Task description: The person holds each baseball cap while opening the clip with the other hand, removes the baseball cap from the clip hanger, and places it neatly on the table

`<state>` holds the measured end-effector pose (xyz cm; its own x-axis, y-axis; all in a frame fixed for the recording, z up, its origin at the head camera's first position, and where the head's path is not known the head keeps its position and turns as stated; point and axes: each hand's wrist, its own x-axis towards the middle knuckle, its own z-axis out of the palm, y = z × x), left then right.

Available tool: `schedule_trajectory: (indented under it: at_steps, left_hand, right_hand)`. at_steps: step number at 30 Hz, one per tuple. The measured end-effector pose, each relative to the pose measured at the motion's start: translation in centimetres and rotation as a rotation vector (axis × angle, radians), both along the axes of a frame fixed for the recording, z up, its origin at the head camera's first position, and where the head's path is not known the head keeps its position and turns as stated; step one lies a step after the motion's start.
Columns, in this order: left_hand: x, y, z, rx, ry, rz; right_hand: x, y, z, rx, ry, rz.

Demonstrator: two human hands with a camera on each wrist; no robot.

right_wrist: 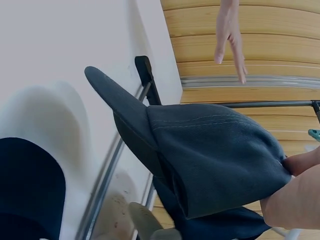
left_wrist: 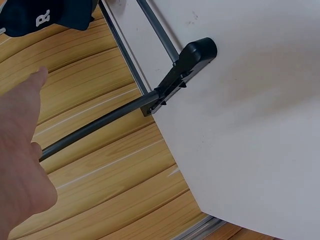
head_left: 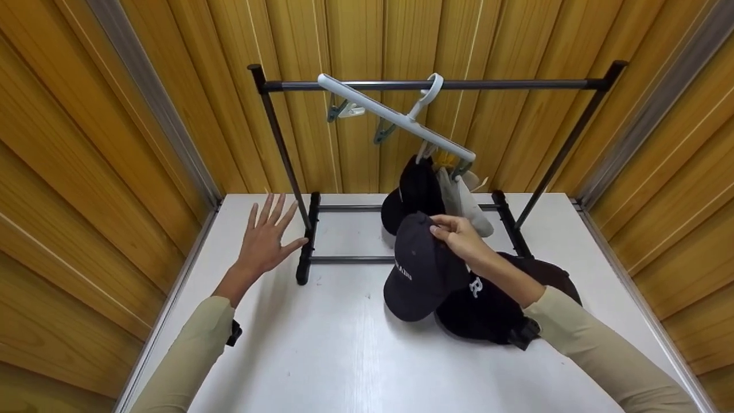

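Observation:
My right hand [head_left: 473,246] pinches a dark navy baseball cap [head_left: 421,269] by the top of its crown, its brim pointing down and towards me. In the right wrist view the held cap [right_wrist: 215,155] hangs above the white table. My left hand [head_left: 266,238] is spread flat with straight fingers beside the rack's left post, holding nothing. A pale clip hanger [head_left: 373,103] tilts steeply on the rack's bar, its right end low. From that end hang a black cap [head_left: 421,186] and a light grey cap [head_left: 476,212]. Two green clips on its left half hold nothing.
A black cap with a white R [head_left: 476,310] lies on the white table [head_left: 321,355] below the held cap. A dark brown brim [head_left: 556,278] shows behind my right forearm. The black rack [head_left: 516,85] stands at the back, against wood-panelled walls [head_left: 355,34].

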<state>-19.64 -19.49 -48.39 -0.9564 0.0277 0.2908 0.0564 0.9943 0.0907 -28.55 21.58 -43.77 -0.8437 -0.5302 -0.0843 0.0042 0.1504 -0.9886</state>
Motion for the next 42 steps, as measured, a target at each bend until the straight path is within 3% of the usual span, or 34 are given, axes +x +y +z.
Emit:
schedule_trajectory:
  at_steps: [6,11,21,26,33,42]
  left_hand:
    - [-0.1,-0.1,-0.3,-0.035,-0.015,-0.013]
    - [0.0,-0.1,-0.9,-0.028,-0.033,-0.016]
    - [0.0,0.4,-1.3,0.000,0.020,-0.059]
    - [-0.3,0.8,-1.3,0.009,0.019,-0.086]
    - [-0.2,0.7,-1.3,0.003,-0.006,-0.072]
    - [0.2,0.9,-1.4,-0.007,-0.040,-0.062]
  right_hand:
    - [0.0,1.8,-1.7,0.007,-0.089,-0.011]
    - [-0.2,3.2,-3.0,0.016,-0.155,0.045]
    - [0.5,5.1,-4.1,-0.008,-0.161,0.070]
    - [0.8,6.6,-3.9,0.100,-0.070,0.020]
    - [0.5,7.9,-3.7,0.300,0.109,-0.063]
    - [0.2,9.6,-4.5,0.518,0.254,-0.061]
